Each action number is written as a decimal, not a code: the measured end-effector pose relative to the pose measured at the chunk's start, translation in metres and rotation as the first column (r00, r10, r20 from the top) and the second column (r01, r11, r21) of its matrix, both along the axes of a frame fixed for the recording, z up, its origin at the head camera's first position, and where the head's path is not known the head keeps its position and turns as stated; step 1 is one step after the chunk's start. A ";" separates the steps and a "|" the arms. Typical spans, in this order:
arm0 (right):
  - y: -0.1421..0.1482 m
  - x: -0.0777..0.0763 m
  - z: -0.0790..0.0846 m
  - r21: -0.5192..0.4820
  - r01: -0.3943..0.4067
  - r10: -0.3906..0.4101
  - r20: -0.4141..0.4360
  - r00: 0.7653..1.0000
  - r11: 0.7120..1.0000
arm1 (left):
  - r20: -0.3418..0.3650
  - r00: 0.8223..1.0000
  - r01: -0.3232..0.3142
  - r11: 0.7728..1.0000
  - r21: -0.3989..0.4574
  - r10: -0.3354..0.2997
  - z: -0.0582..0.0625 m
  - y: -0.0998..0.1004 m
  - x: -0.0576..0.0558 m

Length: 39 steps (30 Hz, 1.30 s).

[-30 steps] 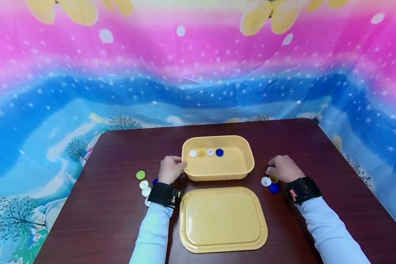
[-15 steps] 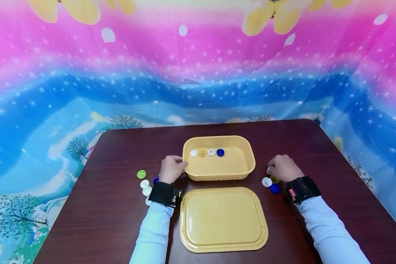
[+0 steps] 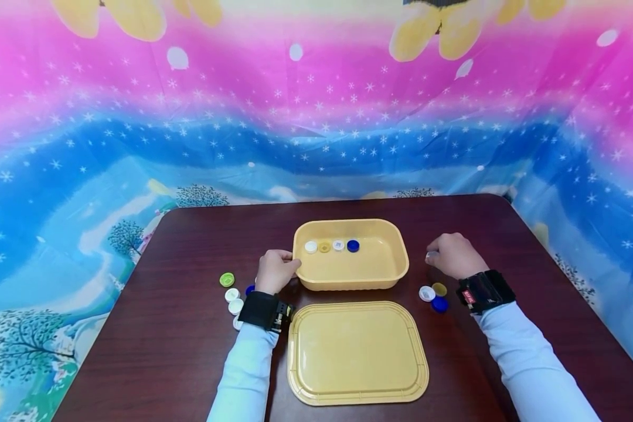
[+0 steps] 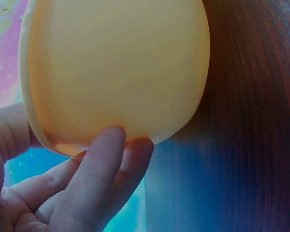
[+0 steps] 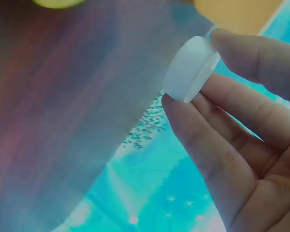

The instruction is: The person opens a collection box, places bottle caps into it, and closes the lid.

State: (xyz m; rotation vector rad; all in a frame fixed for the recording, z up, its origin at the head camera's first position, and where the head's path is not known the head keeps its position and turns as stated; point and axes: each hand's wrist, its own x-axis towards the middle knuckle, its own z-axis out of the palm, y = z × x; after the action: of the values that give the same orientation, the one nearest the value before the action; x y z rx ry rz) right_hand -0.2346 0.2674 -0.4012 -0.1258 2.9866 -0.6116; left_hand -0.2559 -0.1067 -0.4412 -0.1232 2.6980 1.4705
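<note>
At its left end, the yellow plastic box [image 3: 348,284] is pinched by my left hand [image 3: 276,271], with thumb and fingers at the wall. Inside it a row of bottle caps runs along the back: white [image 3: 310,247], yellow [image 3: 324,247], white [image 3: 338,245] and blue [image 3: 353,246]. My right hand [image 3: 458,257] pinches a white bottle cap [image 5: 191,70] on edge between thumb and fingertips, right of the box. Just in front of that hand, a white cap [image 3: 426,293], a yellow cap [image 3: 439,289] and a blue cap [image 3: 439,305] lie close together on the table.
A yellow lid [image 3: 357,353] lies flat in front of the box. Left of my left wrist are a green cap [image 3: 227,279], several white caps [image 3: 232,295] and a partly hidden blue cap [image 3: 250,289]. A patterned cloth [image 3: 316,152] hangs behind the dark wooden table [image 3: 153,351].
My right hand has lifted the white bottle cap up and away from the small group on the right. The left hand keeps its grip on the box.
</note>
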 end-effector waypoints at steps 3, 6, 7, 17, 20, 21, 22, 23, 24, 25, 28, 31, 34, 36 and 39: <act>-0.007 -0.004 0.009 0.012 -0.013 0.013 -0.040 0.999 1.000 | -0.015 1.000 0.003 1.000 -0.007 -0.003 0.001 -0.001 0.000; -0.015 -0.008 0.017 0.014 -0.022 0.023 -0.068 0.997 1.000 | -0.029 1.000 0.008 1.000 -0.015 -0.008 0.003 -0.002 0.001; -0.019 -0.009 0.020 0.011 -0.027 0.027 -0.071 0.997 1.000 | -0.031 0.999 0.010 1.000 -0.017 -0.010 0.003 -0.002 0.001; -0.056 -0.029 0.034 -0.009 -0.085 0.084 -0.087 0.993 0.996 | -0.023 1.000 0.011 1.000 0.009 -0.011 0.001 -0.004 0.002; -0.066 -0.035 0.035 -0.010 -0.115 0.114 -0.097 0.989 0.993 | -0.028 1.000 0.013 1.000 0.000 -0.013 0.000 -0.004 0.002; -0.070 -0.037 0.035 -0.007 -0.129 0.128 -0.106 0.986 0.992 | -0.029 1.000 0.013 1.000 -0.003 -0.013 0.000 -0.004 0.003; -0.073 -0.040 0.035 -0.003 -0.145 0.144 -0.116 0.983 0.989 | -0.027 1.000 0.011 1.000 -0.004 -0.012 0.000 -0.004 0.003; -0.076 -0.042 0.034 -0.003 -0.159 0.157 -0.119 0.980 0.987 | -0.026 1.000 0.012 1.000 -0.003 -0.012 0.000 -0.004 0.003; -0.079 -0.044 0.033 -0.003 -0.173 0.172 -0.122 0.978 0.985 | -0.026 1.000 0.012 1.000 -0.005 -0.012 0.000 -0.004 0.003; -0.082 -0.046 0.031 -0.002 -0.188 0.186 -0.127 0.974 0.982 | -0.024 1.000 0.012 1.000 -0.001 -0.012 0.000 -0.004 0.004; -0.090 -0.053 0.027 0.004 -0.221 0.220 -0.143 0.965 0.975 | -0.024 1.000 0.009 1.000 0.000 -0.009 0.000 -0.003 0.004; -0.098 -0.059 0.023 0.002 -0.227 0.226 -0.128 0.966 0.974 | -0.020 1.000 0.008 1.000 0.003 -0.008 0.000 -0.003 0.004; -0.106 -0.066 0.020 0.009 -0.221 0.221 -0.100 0.970 0.975 | -0.019 1.000 0.011 1.000 0.010 -0.011 0.000 -0.002 0.004; -0.110 -0.069 0.019 0.015 -0.220 0.221 -0.080 0.972 0.975 | -0.017 1.000 0.012 1.000 0.020 -0.012 0.000 -0.002 0.004; -0.115 -0.074 0.017 0.027 -0.226 0.227 -0.066 0.972 0.974 | -0.022 1.000 0.014 1.000 0.028 -0.013 -0.001 -0.001 0.003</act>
State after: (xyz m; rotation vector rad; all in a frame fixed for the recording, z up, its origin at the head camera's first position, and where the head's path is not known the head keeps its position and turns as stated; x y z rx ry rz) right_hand -0.3090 0.1523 -0.3846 -0.4882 2.9808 -0.5612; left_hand -0.2525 -0.1080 -0.4419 -0.0873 2.6884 1.5149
